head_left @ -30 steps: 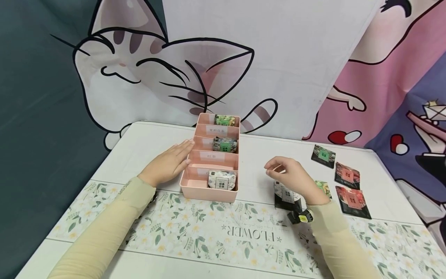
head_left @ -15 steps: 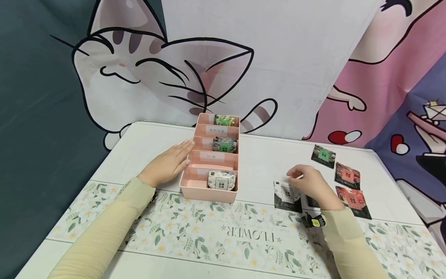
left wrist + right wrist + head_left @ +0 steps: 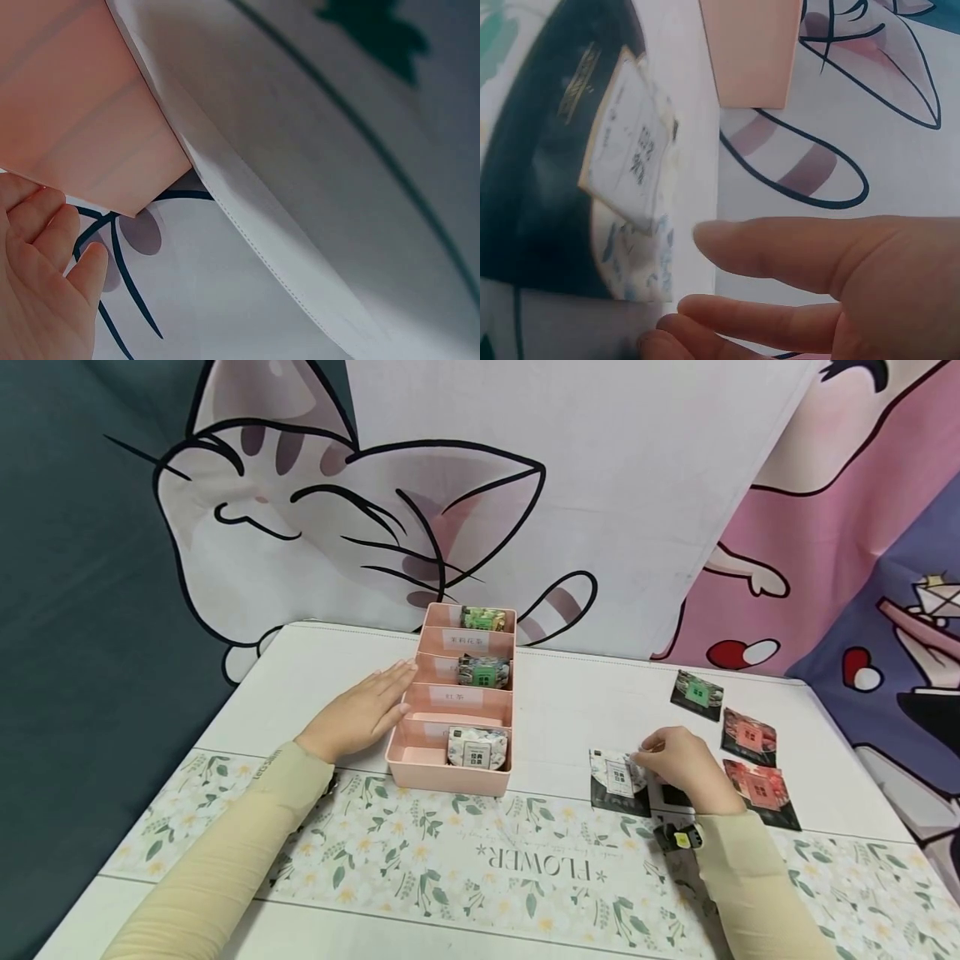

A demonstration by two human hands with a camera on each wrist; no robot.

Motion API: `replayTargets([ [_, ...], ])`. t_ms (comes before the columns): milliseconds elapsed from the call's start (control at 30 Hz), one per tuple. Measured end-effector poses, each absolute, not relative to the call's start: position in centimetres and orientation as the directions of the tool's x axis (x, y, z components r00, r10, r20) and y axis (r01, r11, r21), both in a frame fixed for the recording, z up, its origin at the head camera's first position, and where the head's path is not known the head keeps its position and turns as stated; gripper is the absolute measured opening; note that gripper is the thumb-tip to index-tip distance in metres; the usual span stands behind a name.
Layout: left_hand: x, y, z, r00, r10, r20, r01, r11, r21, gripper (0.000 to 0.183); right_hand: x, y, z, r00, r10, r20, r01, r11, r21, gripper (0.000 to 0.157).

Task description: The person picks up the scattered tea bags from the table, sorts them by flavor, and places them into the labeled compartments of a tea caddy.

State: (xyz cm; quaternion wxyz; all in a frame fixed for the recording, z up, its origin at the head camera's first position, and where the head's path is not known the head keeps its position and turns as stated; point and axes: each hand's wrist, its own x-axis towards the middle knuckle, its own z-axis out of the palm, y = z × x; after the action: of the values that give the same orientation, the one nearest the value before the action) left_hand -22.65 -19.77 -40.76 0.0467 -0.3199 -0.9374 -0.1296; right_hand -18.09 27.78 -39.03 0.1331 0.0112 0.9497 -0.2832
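Observation:
My left hand (image 3: 363,714) lies with extended fingers along the left side of a pink divided box (image 3: 448,781); in the left wrist view its fingertips are right at the box wall (image 3: 90,127). My right hand (image 3: 684,766) hovers low on the right, thumb and fingertips at the upper right edge of a white-and-black tea packet (image 3: 619,783). The right wrist view shows a gap between thumb and fingers with nothing in it, beside that packet (image 3: 540,172). Another dark packet (image 3: 675,795) is mostly hidden beneath the right hand.
In the box are a white tea packet (image 3: 477,749), a green-labelled packet (image 3: 483,672) and a yellow-green packet (image 3: 483,619). To the right lie a green-labelled packet (image 3: 697,695) and two red packets (image 3: 748,737). A cat-print cloth (image 3: 637,510) hangs behind the table.
My right hand has moved right and lower, from above the white packet to its right edge, over the yellow-green packet seen earlier. The left hand has stayed at the box.

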Motion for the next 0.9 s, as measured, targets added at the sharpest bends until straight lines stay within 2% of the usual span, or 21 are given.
replayTargets([
  [300, -22.7, -19.8, -41.0, -0.791, 0.586, 0.175, 0.612, 0.763, 0.207, 0.062, -18.0, 27.9, -39.4, -0.961, -0.072, -0.269, 0.084, 0.845, -0.528, 0.037],
  [600, -22.7, -19.8, -41.0, -0.788, 0.59, 0.175, 0.615, 0.761, 0.207, 0.062, -18.2, 28.0, -40.1, -0.97, -0.06, -0.236, 0.074, 0.852, -0.519, 0.014],
  [900, -22.9, -19.8, -41.0, -0.787, 0.59, 0.183, 0.617, 0.759, 0.207, 0.062, -18.3, 27.6, -40.2, -0.979, -0.04, -0.2, 0.085, 0.813, -0.576, 0.012],
])
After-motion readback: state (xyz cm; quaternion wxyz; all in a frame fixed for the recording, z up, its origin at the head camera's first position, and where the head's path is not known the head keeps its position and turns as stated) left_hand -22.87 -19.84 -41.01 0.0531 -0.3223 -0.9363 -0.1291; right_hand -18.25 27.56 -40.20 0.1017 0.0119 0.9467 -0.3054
